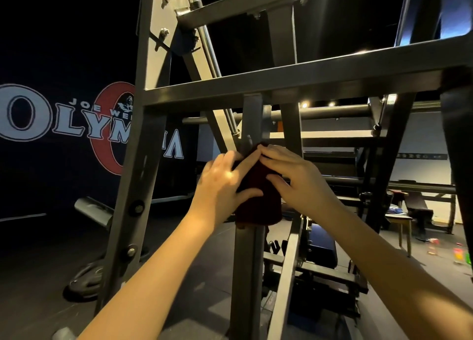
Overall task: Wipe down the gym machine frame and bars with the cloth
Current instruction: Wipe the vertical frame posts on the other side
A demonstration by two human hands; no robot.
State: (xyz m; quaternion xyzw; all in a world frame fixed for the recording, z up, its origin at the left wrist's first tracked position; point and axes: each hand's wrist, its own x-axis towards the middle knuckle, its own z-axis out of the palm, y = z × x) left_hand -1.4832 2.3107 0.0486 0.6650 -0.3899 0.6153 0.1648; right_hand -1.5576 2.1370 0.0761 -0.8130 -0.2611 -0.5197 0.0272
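A dark red cloth (258, 204) is wrapped against the front of the middle upright post (250, 119) of the gym machine frame (143, 160), just below the wide crossbar (294, 81). The left hand (221, 183) grips the cloth from the left, fingers curled round its edge and thumb laid across its front. The right hand (299, 178) holds it from the right, fingertips on the top fold and thumb pressing its face. A weight plate (84, 280) lies on the floor at lower left
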